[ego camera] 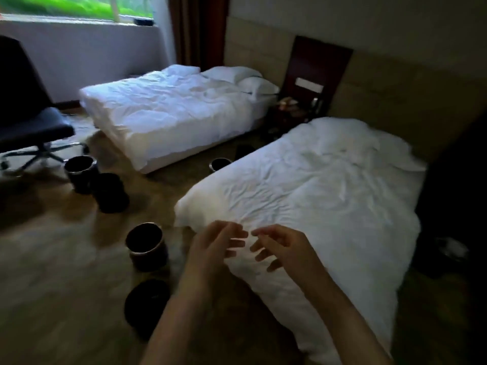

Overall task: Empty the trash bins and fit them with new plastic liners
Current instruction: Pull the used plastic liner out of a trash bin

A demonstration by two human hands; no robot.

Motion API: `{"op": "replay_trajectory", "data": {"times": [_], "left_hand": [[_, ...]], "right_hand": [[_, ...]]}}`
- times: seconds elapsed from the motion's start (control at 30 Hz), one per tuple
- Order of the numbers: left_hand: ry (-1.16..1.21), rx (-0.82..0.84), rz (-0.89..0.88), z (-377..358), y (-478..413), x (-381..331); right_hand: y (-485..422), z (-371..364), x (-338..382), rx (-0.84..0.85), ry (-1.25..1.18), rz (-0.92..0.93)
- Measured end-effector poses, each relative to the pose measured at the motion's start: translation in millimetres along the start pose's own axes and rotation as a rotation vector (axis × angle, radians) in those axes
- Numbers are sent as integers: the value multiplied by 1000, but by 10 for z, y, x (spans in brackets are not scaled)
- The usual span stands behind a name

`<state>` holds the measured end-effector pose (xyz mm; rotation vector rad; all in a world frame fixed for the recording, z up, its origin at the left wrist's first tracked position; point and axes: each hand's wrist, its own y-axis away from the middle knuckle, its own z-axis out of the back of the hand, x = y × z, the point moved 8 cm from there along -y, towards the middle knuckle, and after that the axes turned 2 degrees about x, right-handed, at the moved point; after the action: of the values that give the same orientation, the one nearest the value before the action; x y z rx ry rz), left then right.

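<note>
Several dark round trash bins stand on the floor. One bin is just left of my hands, another sits below it by my left forearm. Two more, a bin and a bin, stand together near the chair. A further bin peeks out between the two beds. My left hand and my right hand hover side by side over the corner of the near bed, fingers loosely spread and empty, fingertips almost meeting. No liner is visible in either hand.
A second white bed lies farther back under the window. A black swivel chair stands at the left. A dark nightstand sits between the beds. Open carpet stretches across the lower left.
</note>
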<state>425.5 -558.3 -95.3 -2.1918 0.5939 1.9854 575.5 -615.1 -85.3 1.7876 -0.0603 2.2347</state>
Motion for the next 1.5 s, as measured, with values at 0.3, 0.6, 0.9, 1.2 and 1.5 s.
{"op": "replay_trajectory", "data": {"times": [0.3,0.6,0.9,1.2,1.5], "left_hand": [[-47,537,44,-2489,71,423],[-174,764,26,-4524,750,806],[-281,767,58,-6454,1125,1145],[-299,822,80,-7777,1082,1226],[-122,878,72,-8861,273,1237]], "right_hand": [[1291,2004,-600,-537,-35,-164],[2507,3677,-1296,-791,-162,-207],[3096,5414,-1991,-815,-321,-226],[3422,6621,-2180,-915,-372,-176],[2908,7793,-2292,-933,-333,-145]]}}
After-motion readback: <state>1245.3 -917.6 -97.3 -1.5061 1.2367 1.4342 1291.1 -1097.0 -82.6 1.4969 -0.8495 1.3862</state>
